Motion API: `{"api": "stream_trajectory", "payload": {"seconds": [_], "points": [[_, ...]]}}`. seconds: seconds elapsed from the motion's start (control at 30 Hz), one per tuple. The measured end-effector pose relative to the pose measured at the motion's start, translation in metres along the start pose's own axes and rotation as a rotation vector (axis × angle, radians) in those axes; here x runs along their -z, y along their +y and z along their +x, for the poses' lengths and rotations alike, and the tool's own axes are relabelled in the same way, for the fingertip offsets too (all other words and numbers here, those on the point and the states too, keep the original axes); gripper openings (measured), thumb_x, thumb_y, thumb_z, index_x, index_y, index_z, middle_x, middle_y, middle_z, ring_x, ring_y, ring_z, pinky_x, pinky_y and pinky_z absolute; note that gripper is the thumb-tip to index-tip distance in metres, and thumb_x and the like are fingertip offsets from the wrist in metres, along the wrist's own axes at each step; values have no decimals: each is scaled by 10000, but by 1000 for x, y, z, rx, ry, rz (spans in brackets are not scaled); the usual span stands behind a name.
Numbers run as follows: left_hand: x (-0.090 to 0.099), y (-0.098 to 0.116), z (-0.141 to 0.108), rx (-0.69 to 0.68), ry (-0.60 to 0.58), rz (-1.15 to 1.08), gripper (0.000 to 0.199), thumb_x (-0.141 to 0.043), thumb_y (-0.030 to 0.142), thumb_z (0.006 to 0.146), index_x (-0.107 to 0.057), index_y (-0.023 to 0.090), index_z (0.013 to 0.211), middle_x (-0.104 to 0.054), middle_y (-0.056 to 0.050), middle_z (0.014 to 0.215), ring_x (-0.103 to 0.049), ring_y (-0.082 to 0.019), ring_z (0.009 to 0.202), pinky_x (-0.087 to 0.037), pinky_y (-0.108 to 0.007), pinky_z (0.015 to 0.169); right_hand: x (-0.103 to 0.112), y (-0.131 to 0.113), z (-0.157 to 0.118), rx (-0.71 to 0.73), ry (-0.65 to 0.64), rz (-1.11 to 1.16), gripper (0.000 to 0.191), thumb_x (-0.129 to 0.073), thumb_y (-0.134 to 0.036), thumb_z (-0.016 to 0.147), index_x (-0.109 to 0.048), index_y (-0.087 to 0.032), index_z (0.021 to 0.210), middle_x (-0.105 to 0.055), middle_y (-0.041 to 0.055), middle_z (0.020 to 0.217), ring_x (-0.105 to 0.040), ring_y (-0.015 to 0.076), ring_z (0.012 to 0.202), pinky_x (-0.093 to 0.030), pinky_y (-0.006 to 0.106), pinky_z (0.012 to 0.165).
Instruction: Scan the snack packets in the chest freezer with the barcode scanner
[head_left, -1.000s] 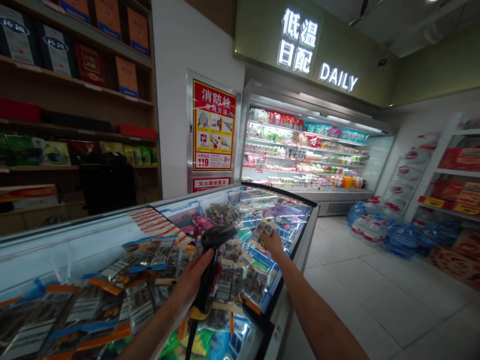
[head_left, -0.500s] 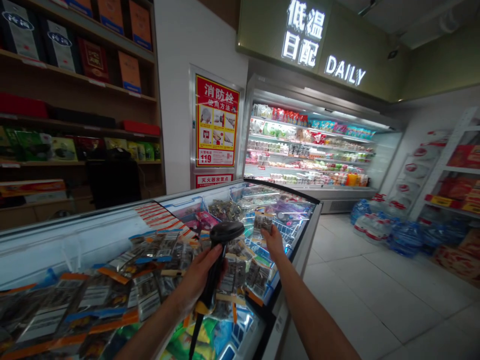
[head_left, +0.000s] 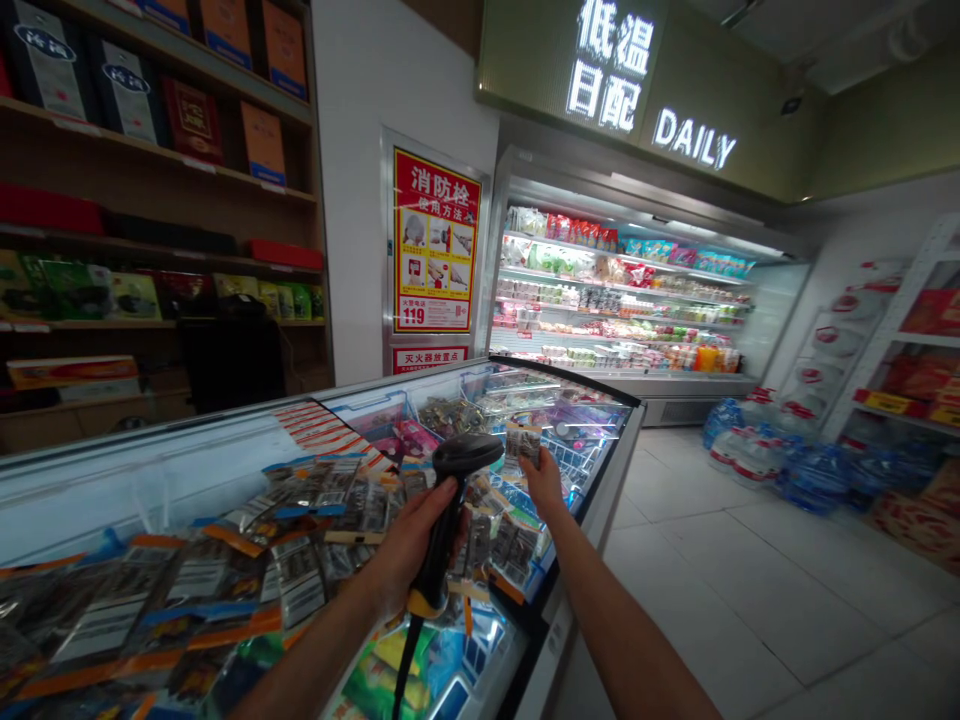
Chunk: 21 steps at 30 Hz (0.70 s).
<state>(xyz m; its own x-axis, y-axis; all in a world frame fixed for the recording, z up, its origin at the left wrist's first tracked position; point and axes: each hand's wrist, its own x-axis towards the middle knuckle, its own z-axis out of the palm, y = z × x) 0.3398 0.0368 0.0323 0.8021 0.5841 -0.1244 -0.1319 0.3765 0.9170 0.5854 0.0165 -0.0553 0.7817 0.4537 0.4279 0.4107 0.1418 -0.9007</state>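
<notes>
My left hand (head_left: 416, 545) is wrapped round the handle of a black barcode scanner (head_left: 466, 455) with a yellow lower end and a hanging cable. The scanner's head points right, towards a small clear packet (head_left: 523, 442). That packet is pinched in my right hand (head_left: 546, 485), just right of the scanner head. Below both hands, many packets (head_left: 300, 580) with orange and blue edges lie piled on the glass top of a chest freezer (head_left: 172, 470).
Shelves (head_left: 157, 225) with boxes and bags stand at the left. A red poster (head_left: 433, 240) hangs on the wall. Behind is a lit open fridge (head_left: 622, 290). Water bottles (head_left: 817, 478) stand on the tiled floor (head_left: 712, 560) at the right.
My left hand and the scanner have moved right and slightly up, closer to the packet. My right hand, still holding the packet, has shifted only slightly left.
</notes>
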Motion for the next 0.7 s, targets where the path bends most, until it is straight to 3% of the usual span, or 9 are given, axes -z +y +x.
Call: {"api": "stream_trajectory", "payload": {"seconds": [0.5,0.7], "points": [[-3,2,-4,46,-72,-112,367,-617,488,622,-562,148,749,-540,16,553,-465,-64,406,-336,-166,361,-1,1,0,44,24,-189,269,-489,-286,679,-558,-162,907,-626,34,807,-554,176,749,-425,282,674],[-2,3,-5,18,-16,-90,331,-582,467,668,-558,152,768,-537,21,557,-471,-62,400,-345,-162,353,11,8,9,-34,53,-383,281,-491,-247,667,-591,-150,912,-648,45,809,-577,192,745,-417,282,675]]}}
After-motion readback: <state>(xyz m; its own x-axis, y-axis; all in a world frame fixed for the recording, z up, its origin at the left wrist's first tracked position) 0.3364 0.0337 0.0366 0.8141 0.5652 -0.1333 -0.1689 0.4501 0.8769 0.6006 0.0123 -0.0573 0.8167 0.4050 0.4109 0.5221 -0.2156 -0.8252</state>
